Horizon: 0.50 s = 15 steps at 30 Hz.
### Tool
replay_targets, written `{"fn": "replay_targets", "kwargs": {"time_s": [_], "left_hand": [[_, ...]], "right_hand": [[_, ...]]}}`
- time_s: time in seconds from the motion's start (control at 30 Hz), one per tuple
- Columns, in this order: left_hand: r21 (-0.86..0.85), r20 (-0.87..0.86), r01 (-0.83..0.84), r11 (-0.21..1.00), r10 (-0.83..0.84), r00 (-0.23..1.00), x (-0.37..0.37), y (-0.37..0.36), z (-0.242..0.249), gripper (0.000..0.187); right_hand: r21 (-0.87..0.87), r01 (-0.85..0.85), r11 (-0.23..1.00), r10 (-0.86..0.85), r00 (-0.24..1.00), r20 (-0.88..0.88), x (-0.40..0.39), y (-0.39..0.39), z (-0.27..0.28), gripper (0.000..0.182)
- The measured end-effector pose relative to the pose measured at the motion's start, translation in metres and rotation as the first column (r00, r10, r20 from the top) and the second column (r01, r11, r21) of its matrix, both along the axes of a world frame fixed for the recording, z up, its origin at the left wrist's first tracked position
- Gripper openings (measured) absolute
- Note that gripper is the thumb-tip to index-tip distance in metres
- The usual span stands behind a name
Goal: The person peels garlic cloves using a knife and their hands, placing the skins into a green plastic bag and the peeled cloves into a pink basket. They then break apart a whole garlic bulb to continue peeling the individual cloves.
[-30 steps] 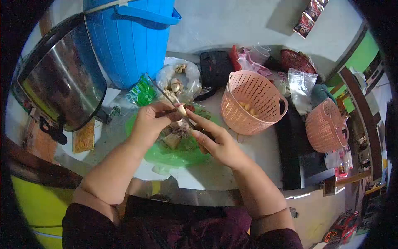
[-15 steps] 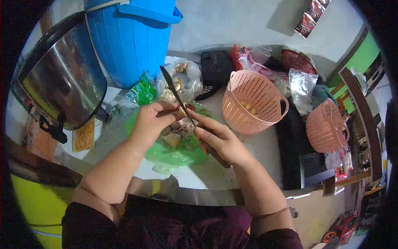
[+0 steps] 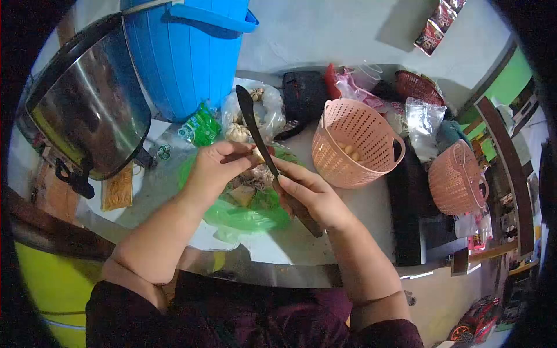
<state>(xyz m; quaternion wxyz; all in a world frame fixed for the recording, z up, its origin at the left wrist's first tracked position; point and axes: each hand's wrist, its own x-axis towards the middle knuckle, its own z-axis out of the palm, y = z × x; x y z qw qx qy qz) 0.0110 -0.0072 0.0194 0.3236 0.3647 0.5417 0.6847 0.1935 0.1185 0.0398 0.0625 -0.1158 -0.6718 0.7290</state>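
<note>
My right hand (image 3: pixel 312 196) grips a knife (image 3: pixel 249 113) with a dark blade, which points up and to the left; its handle sticks out below the palm. Pinched in the fingers of my left hand (image 3: pixel 213 169) is a small pale garlic clove (image 3: pixel 257 153), close against the blade and partly hidden. Beneath both hands a green plastic bag (image 3: pixel 246 219) lies spread with skins and scraps on it. To the right stands a pink basket (image 3: pixel 325 152) with several peeled cloves (image 3: pixel 349 151) at its bottom. Behind the hands, a clear bag (image 3: pixel 272 110) holds garlic bulbs.
A blue bucket (image 3: pixel 180 64) and a big dark pot (image 3: pixel 87 110) stand at the back left. A yellowish packet (image 3: pixel 118 190) lies below the pot. A second pink basket (image 3: pixel 455 182) is at the far right. Near the wall are a black pouch (image 3: pixel 303 93) and a silvery bag (image 3: pixel 425 124).
The knife has turned, so its blade shows broader and its tip has shifted right and slightly up. My left hand stays almost in place with the clove.
</note>
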Motion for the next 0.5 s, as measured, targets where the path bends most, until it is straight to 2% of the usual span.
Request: {"fn": "replay_targets", "kwargs": {"time_s": [0.23, 0.27, 0.37, 0.5], "left_hand": [[0.015, 0.049, 0.008, 1.0, -0.009, 0.999, -0.0021, 0.0011, -0.0083, 0.021], [0.005, 0.047, 0.008, 1.0, -0.009, 0.999, -0.0023, 0.001, -0.0084, 0.021], [0.01, 0.037, -0.018, 1.0, 0.017, 0.999, 0.002, 0.0001, -0.0036, 0.02], [0.013, 0.031, 0.0, 1.0, -0.001, 1.0, -0.0013, 0.0015, -0.0076, 0.023]], "right_hand": [[0.042, 0.013, 0.999, -0.013, 1.0, 0.006, -0.0001, -0.001, -0.0001, 0.046], [0.057, 0.061, 0.997, -0.063, 0.997, 0.041, 0.0003, -0.0043, 0.0035, 0.045], [-0.008, 0.047, 0.999, -0.047, 0.999, -0.005, -0.0008, -0.0037, 0.0003, 0.046], [0.024, 0.037, 0.999, -0.037, 0.999, -0.001, -0.0003, -0.0022, -0.0004, 0.045]]}}
